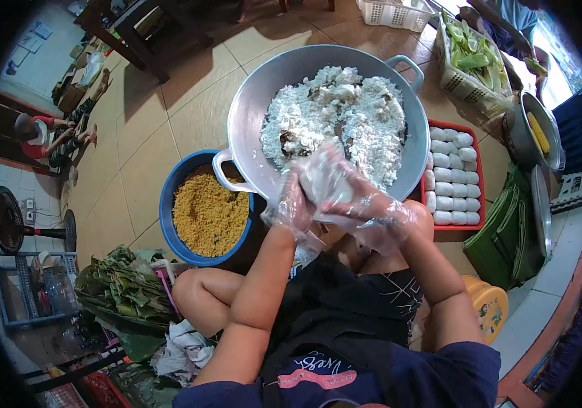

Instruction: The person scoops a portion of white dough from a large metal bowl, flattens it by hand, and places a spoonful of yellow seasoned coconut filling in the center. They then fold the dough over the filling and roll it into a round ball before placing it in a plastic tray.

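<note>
Both my hands wear transparent plastic gloves and meet over the near rim of a wide metal basin. My left hand and my right hand cup a lump of white rice between them, partly hidden by blurred, wrinkled plastic. Loose white rice with some dark leaf pieces fills much of the basin. To the right, a red tray holds rows of white rice rolls. At the left stands a blue tub of yellow crumbly food.
Banana leaves are piled at my left, by a crumpled cloth. Folded green leaves, a yellow lidded bucket and a pot of corn are at right. A crate of husks stands beyond. Another person sits far left.
</note>
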Motion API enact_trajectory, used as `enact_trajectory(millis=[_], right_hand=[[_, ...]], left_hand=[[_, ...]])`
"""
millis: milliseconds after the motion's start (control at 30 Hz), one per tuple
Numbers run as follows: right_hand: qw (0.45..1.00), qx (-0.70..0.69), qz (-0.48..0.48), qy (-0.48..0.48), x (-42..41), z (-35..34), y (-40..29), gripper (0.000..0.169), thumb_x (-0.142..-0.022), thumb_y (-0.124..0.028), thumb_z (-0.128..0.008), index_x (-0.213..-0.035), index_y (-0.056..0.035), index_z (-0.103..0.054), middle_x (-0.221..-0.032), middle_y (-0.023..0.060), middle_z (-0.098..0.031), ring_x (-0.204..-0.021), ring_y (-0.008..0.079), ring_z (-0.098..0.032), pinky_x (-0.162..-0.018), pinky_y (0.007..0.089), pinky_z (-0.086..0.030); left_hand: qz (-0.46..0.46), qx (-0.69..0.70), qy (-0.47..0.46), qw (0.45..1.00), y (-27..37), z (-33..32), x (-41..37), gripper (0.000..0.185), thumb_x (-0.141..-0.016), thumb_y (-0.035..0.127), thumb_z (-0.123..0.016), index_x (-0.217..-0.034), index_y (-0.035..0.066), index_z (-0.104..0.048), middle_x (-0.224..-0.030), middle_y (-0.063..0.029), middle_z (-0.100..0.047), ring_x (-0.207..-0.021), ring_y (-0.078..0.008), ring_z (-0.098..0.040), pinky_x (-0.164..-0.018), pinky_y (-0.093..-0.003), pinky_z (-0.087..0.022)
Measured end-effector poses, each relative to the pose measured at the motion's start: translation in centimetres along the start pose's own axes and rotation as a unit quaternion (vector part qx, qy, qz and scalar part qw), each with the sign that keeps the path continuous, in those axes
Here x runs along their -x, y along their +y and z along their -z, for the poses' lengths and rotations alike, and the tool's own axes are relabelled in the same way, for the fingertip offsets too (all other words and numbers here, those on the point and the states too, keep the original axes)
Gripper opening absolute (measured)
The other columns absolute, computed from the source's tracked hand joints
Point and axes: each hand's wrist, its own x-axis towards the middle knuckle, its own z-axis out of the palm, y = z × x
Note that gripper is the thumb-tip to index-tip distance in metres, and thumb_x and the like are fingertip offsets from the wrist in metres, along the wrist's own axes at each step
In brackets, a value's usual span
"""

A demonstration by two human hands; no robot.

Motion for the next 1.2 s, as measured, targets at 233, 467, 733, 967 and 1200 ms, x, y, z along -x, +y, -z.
enact_trajectory(millis=[233,467,733,967,1200], right_hand=[[0.902,-0.41,-0.068,0.119,0.6,-5.1,-1.0,0.073,-0.091,-0.041,-0.059,-0.146,-0.0034,-0.028,-0.151,0.0169,-0.026,-0.142,0.023,-0.016,-0.114,0.0332,-0.015],[0.965,0.223,0.128,0.053,1.0,-0.5,-1.0,0.079,-0.076,-0.036,-0.075,-0.14,-0.0055,-0.039,-0.136,0.0202,-0.044,-0.127,0.0368,-0.042,-0.107,0.0401,-0.034],[0.984,-0.156,-0.057,0.059,2.5,-1.8,-4.1,0.082,-0.082,-0.036,-0.072,-0.144,-0.0038,-0.029,-0.146,0.0148,-0.035,-0.135,0.0267,-0.032,-0.109,0.0357,-0.03],[0.845,-0.512,-0.065,0.137,1.9,-4.1,-2.0,0.053,-0.094,-0.023,-0.057,-0.139,-0.0013,-0.04,-0.144,0.0161,-0.038,-0.13,0.0241,-0.039,-0.109,0.0316,-0.029],[0.991,0.131,0.008,0.001,1.0,0.3,-4.0,0.039,-0.083,-0.022,-0.069,-0.12,-0.0102,-0.061,-0.106,0.0154,-0.06,-0.099,0.031,-0.057,-0.085,0.0369,-0.046]], left_hand=[[0.056,0.175,-0.161,0.97,-0.9,2.0,-1.0,0.069,-0.092,0.055,-0.045,-0.14,0.006,-0.038,-0.135,-0.0165,-0.047,-0.119,-0.0299,-0.053,-0.105,-0.0465,-0.039],[-0.065,-0.259,-0.081,0.96,-1.9,2.1,-0.7,0.064,-0.096,0.057,-0.031,-0.135,0.009,-0.046,-0.127,-0.01,-0.055,-0.106,-0.0251,-0.059,-0.086,-0.0399,-0.052],[0.096,0.086,0.016,0.992,-1.7,0.5,-0.2,0.066,-0.097,0.056,-0.029,-0.137,0.006,-0.042,-0.132,-0.0133,-0.05,-0.118,-0.0293,-0.052,-0.098,-0.0427,-0.045],[0.117,0.197,-0.042,0.973,-1.7,3.3,0.6,0.074,-0.095,0.06,-0.032,-0.141,0.002,-0.033,-0.136,-0.0233,-0.045,-0.122,-0.0357,-0.049,-0.101,-0.0445,-0.044],[0.096,-0.104,0.018,0.99,-2.6,2.5,0.5,0.064,-0.099,0.052,-0.021,-0.142,0.006,-0.034,-0.136,-0.0112,-0.048,-0.114,-0.0232,-0.056,-0.097,-0.0355,-0.046]])
